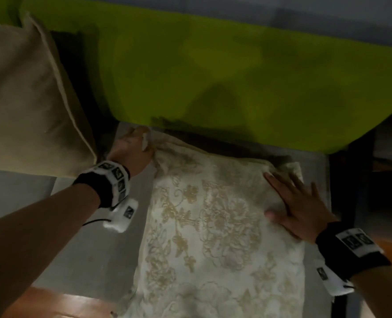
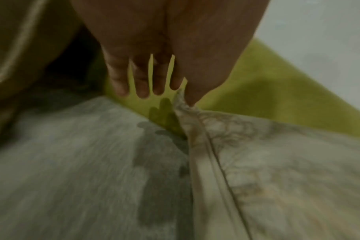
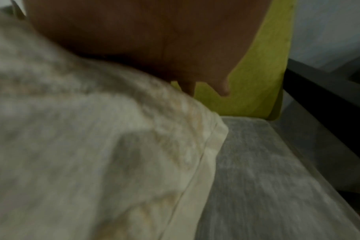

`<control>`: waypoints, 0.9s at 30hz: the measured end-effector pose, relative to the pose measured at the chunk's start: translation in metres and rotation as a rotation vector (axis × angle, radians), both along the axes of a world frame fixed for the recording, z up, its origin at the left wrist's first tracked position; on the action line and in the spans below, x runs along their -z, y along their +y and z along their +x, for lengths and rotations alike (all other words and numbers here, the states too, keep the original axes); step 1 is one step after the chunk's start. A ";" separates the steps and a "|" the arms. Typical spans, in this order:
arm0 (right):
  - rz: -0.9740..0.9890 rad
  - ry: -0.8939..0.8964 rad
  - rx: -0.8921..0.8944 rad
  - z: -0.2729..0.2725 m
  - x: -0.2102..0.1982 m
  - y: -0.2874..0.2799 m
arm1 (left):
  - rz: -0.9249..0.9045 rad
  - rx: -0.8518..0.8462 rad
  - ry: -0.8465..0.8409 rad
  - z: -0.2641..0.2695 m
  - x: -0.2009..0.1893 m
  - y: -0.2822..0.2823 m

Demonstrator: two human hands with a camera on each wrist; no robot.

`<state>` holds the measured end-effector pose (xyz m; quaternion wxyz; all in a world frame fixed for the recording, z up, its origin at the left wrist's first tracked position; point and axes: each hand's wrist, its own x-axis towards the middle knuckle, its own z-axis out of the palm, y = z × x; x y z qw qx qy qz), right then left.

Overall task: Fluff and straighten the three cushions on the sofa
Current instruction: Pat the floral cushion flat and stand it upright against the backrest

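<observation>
No readable text showed anywhere; the square markers on the wristbands (image 1: 114, 180) were patterns too blurred to read.

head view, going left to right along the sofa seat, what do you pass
beige cushion → left hand pinching the corner of the floral cushion → right hand flat on it → bare grey seat → dark frame

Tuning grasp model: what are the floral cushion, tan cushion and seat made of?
Floral cushion: woven cream fabric, raised gold pattern, likely brocade. Tan cushion: plain matte cloth with piped edge, fibre unclear. Seat: grey, soft-napped upholstery, possibly velvet; blur leaves it open.
</observation>
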<state>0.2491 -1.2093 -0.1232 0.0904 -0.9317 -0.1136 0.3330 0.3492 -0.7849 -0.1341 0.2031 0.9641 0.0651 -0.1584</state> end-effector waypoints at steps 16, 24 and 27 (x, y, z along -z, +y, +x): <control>0.176 0.141 -0.017 0.035 0.027 0.005 | -0.029 0.775 0.406 -0.037 0.013 -0.058; -0.062 -0.011 0.074 0.048 0.035 -0.043 | -0.011 0.627 0.238 -0.013 0.021 -0.024; 0.204 -0.143 0.559 0.058 0.026 -0.065 | -0.036 0.217 0.063 0.004 0.008 -0.022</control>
